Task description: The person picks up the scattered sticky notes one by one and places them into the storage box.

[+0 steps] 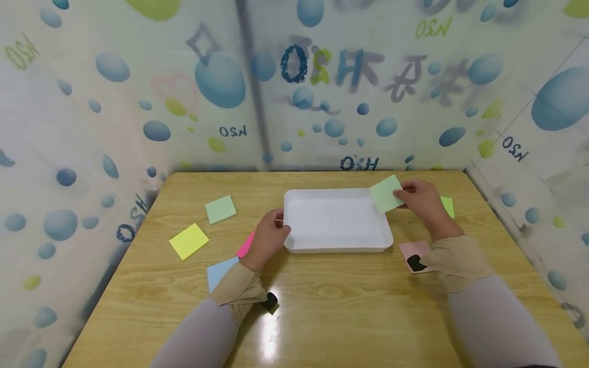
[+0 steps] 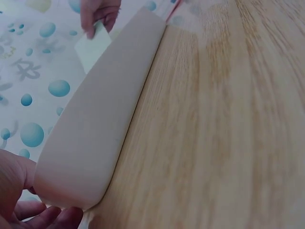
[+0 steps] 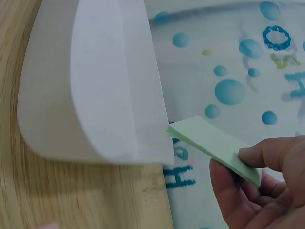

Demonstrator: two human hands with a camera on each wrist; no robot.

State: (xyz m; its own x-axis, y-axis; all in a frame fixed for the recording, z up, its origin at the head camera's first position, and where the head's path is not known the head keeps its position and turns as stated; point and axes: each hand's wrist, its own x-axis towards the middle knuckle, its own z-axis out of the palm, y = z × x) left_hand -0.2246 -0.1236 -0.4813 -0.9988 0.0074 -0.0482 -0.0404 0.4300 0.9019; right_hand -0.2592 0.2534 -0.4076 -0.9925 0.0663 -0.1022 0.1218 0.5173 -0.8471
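Observation:
A shallow white tray (image 1: 338, 248) lies on the table. My left hand (image 1: 267, 237) holds its left end, the thumb at the rim and the fingers against the outer wall, as the left wrist view shows. My right hand (image 1: 421, 199) pinches a pale green sticky note pad (image 1: 385, 194) between thumb and fingers. That pad is raised over the tray's back right corner; in the right wrist view the pad (image 3: 214, 148) shows its thin stacked edge. A pink sticky note pad (image 1: 244, 245) and a blue one (image 1: 220, 273) are partly hidden by my left hand and wrist.
On the wooden table (image 1: 340, 317), a yellow pad (image 1: 189, 241) and a green pad (image 1: 221, 209) lie left of the tray. To its right are a light pink pad (image 1: 409, 250) and a bright green pad (image 1: 448, 206), partly covered by my right arm. Patterned walls (image 1: 294, 128) enclose the table.

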